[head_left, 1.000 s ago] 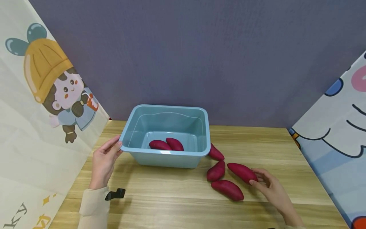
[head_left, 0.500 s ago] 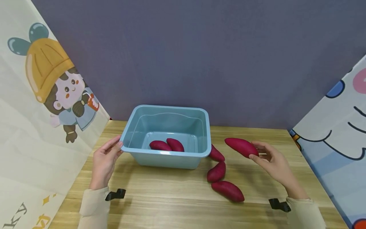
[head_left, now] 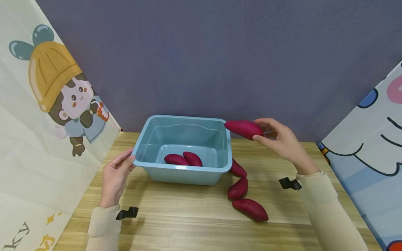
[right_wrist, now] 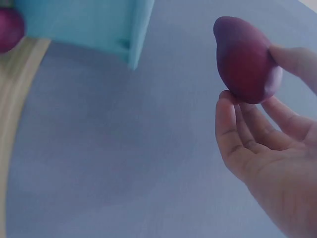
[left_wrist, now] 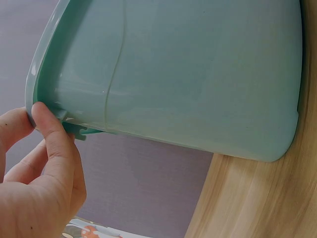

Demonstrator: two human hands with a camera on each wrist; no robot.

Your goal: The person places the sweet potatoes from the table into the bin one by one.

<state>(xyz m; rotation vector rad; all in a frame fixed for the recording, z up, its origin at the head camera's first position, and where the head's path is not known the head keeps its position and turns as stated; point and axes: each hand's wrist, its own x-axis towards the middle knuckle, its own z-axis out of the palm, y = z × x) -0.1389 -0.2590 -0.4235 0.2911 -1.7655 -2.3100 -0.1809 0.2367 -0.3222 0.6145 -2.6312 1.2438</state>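
A blue plastic tub (head_left: 185,174) stands on the wooden table, and two purple sweet potatoes (head_left: 176,159) lie on its floor. My left hand (head_left: 114,176) pinches the tub's left front rim; in the left wrist view the thumb and fingers (left_wrist: 49,124) grip the rim's edge. High by the tub's right back corner, my right hand (head_left: 279,139) holds another sweet potato (head_left: 244,129) between thumb and fingers, its tapered end pointing left at the rim. The right wrist view shows this sweet potato (right_wrist: 247,62) raised off the table.
Three more sweet potatoes lie to the right of the tub: one (head_left: 238,168) partly hidden by its wall, one (head_left: 238,189) in front of that, and one (head_left: 250,210) nearest me. A grey-purple wall (head_left: 220,62) rises behind, with printed cloth panels (head_left: 28,146) at the sides.
My right hand has lifted its sweet potato from the table's right side and carried it up and left to the tub's right back corner. The left hand stays on the rim.
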